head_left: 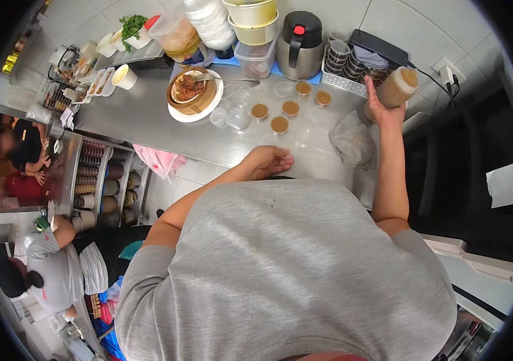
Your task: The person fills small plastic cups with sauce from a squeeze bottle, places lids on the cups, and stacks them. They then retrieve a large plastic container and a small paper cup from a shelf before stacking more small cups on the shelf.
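Observation:
My right hand (385,113) is wrapped round a squeeze bottle (402,84) of brown sauce at the counter's right end, its thumb sticking up. The bottle leans to the right. My left hand (268,161) rests by the counter's front edge, fingers loosely bent and apart, with nothing seen in it. Just beyond it stand several small clear cups of brown sauce (279,124), uncovered. Clear plastic lids (238,118) lie to their left. A crumpled grey cloth (353,141) sits between the cups and my right forearm.
On the steel counter (148,123), a bamboo steamer (203,107) with food and a fork stands on a white plate (178,115). Behind are a steel thermal jug (300,51), stacked tubs (255,33) and a basket (334,81) of lidded cups. Another person (58,259) works at left.

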Motion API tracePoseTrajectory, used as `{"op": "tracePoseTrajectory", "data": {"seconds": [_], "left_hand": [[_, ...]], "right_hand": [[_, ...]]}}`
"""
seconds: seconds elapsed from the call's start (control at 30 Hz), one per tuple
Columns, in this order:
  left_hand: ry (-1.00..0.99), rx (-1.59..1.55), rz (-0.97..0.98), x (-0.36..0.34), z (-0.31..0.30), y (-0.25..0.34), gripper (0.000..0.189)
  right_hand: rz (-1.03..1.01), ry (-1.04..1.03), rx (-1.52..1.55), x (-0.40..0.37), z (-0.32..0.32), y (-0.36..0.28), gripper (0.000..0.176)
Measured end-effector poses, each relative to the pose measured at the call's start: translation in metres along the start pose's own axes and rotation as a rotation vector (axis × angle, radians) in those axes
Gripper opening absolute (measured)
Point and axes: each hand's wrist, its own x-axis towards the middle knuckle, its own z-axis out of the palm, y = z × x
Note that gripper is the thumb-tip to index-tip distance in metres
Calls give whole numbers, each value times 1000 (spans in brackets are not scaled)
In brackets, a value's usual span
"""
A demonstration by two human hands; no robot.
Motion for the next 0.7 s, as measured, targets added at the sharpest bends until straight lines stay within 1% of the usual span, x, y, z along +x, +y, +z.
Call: {"op": "tracePoseTrajectory", "data": {"seconds": [0.07, 0.13, 0.2, 0.27, 0.3, 0.4, 0.43, 0.53, 0.57, 0.67, 0.7], "left_hand": [[39, -51, 19, 1, -2, -2, 19], [58, -81, 32, 1, -1, -4, 21], [61, -90, 49, 0, -1, -4, 22], [33, -79, 28, -1, -1, -3, 23], [19, -75, 19, 0, -1, -2, 23], [-30, -77, 27, 9, -5, -3, 19], [-33, -67, 24, 10, -3, -3, 18], [-48, -40, 25, 12, 1, -2, 16], [-57, -38, 31, 16, 1, -3, 16], [-73, -44, 39, 21, 2, -4, 17], [-77, -51, 41, 21, 3, -4, 18]], "right_hand": [[-11, -4, 46, 28, -8, -26, 66], [-147, -98, -34, 51, -19, -37, 57], [-251, -106, -205, 52, -26, -35, 52], [-324, -28, -465, -4, -14, 16, 50], [-291, 15, -478, -24, -13, 28, 44], [-344, -30, -737, -35, -42, 30, 45], [-374, -97, -791, -40, -51, 31, 39], [-552, -182, -1065, -52, -62, 39, 43], [-507, -311, -1135, -55, -63, 38, 54], [-648, -293, -1313, -57, -68, 53, 66], [-690, -331, -1384, -56, -70, 56, 65]]}}
